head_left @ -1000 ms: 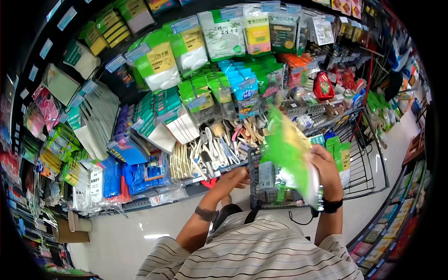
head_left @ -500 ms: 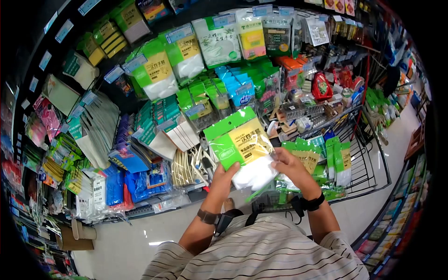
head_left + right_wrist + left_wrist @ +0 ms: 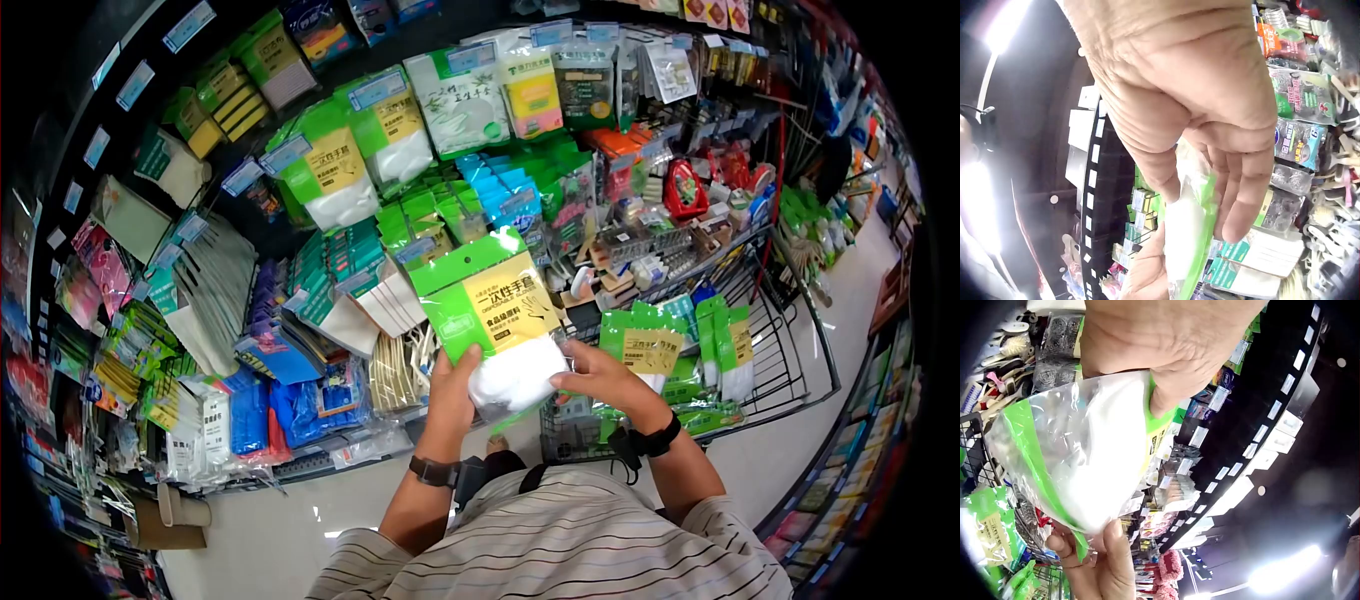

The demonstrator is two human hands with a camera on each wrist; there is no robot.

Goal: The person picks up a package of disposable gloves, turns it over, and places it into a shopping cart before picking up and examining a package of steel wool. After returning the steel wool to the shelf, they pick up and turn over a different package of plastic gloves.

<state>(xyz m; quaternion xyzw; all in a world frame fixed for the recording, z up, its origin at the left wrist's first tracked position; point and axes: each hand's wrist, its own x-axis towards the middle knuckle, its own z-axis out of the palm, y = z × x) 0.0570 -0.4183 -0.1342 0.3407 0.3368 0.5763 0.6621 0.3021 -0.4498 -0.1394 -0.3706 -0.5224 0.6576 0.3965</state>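
Observation:
Both hands hold a pack of disposable gloves (image 3: 500,310) in front of the body, its green and yellow printed face turned up toward the head camera. White gloves show through the clear lower part. My left hand (image 3: 453,390) grips the left edge, thumb on the front; in the left wrist view its thumb side (image 3: 1166,347) presses on the pack. The right hand (image 3: 610,382) pinches the lower right edge between thumb and fingers, as the right wrist view of that hand (image 3: 1191,100) also shows. Similar glove packs (image 3: 645,345) lie in the wire shopping cart (image 3: 790,385) at the right.
Shelves ahead carry more hanging glove packs (image 3: 335,165), brushes (image 3: 575,285), teal-topped packets (image 3: 335,265) and blue bags (image 3: 300,408). A red item (image 3: 686,188) stands out at the back right. Another shelf (image 3: 850,480) runs along the right, with pale floor (image 3: 270,530) below.
The right hand has brought the glove pack left from over the cart, and the left hand has taken hold of its other edge. Since half a second ago, the pack has shifted slightly left.

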